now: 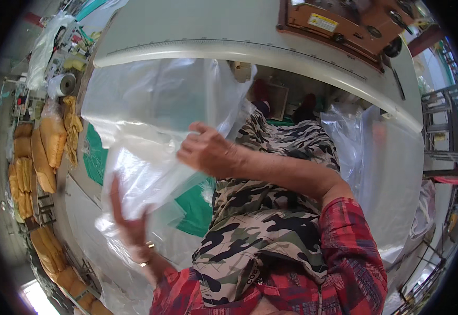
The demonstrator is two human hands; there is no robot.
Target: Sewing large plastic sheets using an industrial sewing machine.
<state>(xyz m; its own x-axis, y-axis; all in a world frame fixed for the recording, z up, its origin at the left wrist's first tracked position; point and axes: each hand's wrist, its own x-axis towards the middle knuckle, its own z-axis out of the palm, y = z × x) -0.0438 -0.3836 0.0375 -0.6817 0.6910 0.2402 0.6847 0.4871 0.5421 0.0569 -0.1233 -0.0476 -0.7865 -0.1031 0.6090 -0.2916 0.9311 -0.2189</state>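
Observation:
A clear plastic sheet (150,100) hangs over the front edge of the worktable on my left and falls in shiny folds in front of me. My right hand (208,151) reaches across my body, its fingers curled closed on the gathered edge of this sheet. Lower and farther left, my left hand (129,228) lies against the loose plastic, thumb and fingers spread apart. It is somewhat blurred by motion. More clear plastic (344,136) hangs to the right of my lap. I wear a camouflage apron (260,231).
Along the worktable's (213,26) rounded front edge runs a printed scale. A brown machine (339,26) stands at the far right, a dark thin tool (398,84) beside it. Green cloth (195,210) shows below the sheet. Stuffed tan bundles (53,139) and a white roll (61,85) are at left.

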